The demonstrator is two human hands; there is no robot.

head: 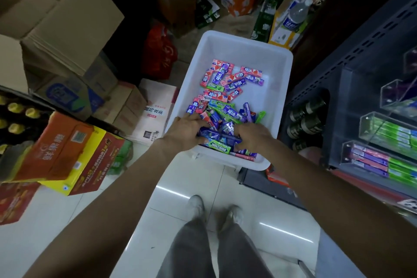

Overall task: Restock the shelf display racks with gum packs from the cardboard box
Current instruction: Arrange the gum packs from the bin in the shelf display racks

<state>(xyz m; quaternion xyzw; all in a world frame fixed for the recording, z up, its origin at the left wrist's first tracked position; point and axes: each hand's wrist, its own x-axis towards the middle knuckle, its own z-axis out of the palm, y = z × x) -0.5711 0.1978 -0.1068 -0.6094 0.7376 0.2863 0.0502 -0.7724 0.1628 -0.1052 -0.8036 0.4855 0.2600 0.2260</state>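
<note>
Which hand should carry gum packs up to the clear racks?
Right, probably. The right hand is in the white plastic bin on the side nearest the clear acrylic display racks; the left hand would have to cross over.

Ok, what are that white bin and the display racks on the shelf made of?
The white bin looks like moulded plastic: smooth matte walls, rounded rim and corners. The display racks appear to be clear acrylic, since gum packs show through their glossy, sharp-edged walls, though glass can't be fully excluded.
</note>
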